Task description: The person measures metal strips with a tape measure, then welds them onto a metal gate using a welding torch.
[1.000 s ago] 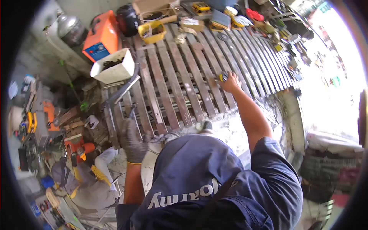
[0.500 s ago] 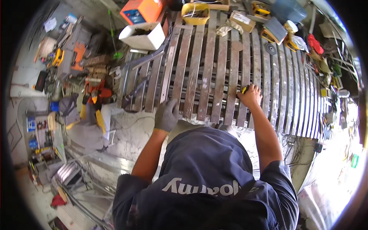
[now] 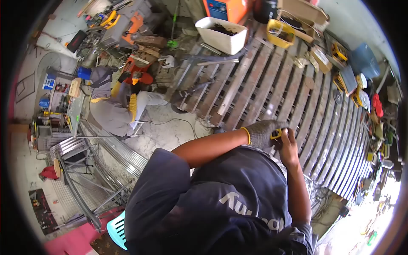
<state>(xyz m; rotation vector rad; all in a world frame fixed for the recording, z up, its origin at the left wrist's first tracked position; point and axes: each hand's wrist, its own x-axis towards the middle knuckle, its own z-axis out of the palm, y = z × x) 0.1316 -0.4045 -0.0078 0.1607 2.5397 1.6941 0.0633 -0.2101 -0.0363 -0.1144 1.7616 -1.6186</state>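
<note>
A small yellow-and-black tape measure (image 3: 276,134) is between my two hands, close in front of my waist at the near edge of the slatted metal table (image 3: 253,91). My left hand (image 3: 260,133), in a grey glove with a yellow cuff, is closed around its left side. On the other side, the bare fingers of my right hand (image 3: 289,146) bend in and grip it. Part of the tape measure is hidden by the fingers. A loose flat metal bar (image 3: 233,91) lies along the slats to the left.
A white planter-like bin (image 3: 222,35), a yellow tub (image 3: 280,34) and an orange machine (image 3: 227,9) stand at the back. A co-worker (image 3: 111,108) crouches at left beside long metal profiles (image 3: 112,146). A cable (image 3: 170,122) crosses the floor.
My left hand has left the table's front edge and moved right to meet my right hand. My right hand has drawn back toward my body with the tape measure. The view has turned left.
</note>
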